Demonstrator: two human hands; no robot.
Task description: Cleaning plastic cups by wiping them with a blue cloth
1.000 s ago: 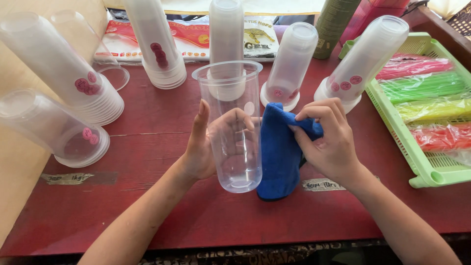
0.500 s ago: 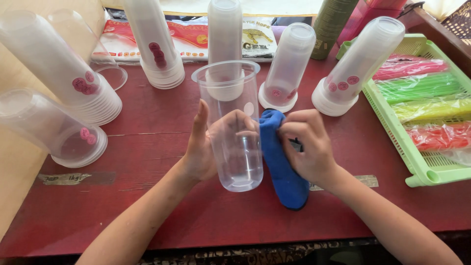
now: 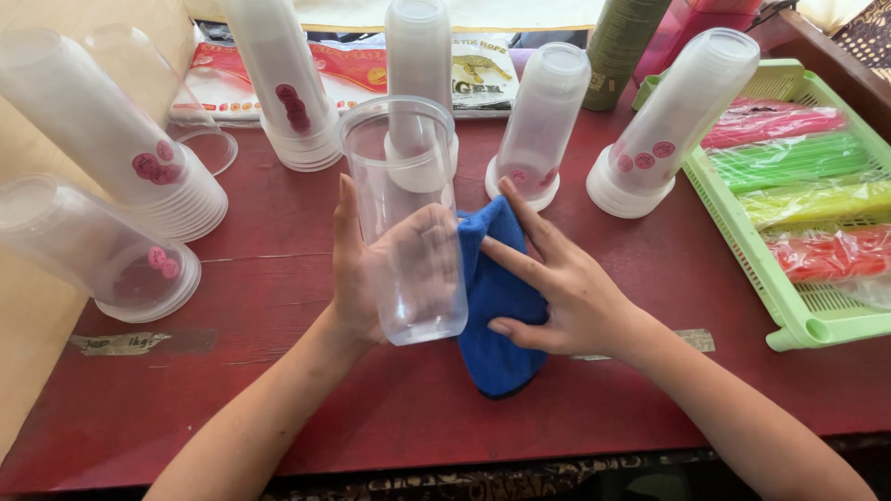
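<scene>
My left hand point(image 3: 367, 278) grips a tall clear plastic cup point(image 3: 408, 213), held upright above the red table point(image 3: 278, 408). A blue cloth point(image 3: 492, 306) lies against the cup's right side. My right hand point(image 3: 561, 292) presses flat on that cloth with its fingers spread, pushing it onto the cup's wall.
Stacks of upturned clear cups with pink stickers stand at the back point(image 3: 283, 83), point(image 3: 548, 116), point(image 3: 673, 121) and lie at the left point(image 3: 102, 121), point(image 3: 83, 246). A green basket point(image 3: 789, 306) holding coloured straw packs sits at the right. A dark green can point(image 3: 622, 42) stands behind.
The cup has shifted left and slightly up. My right hand has gone from a closed bunch on the cloth to an open, flat hand spread over it.
</scene>
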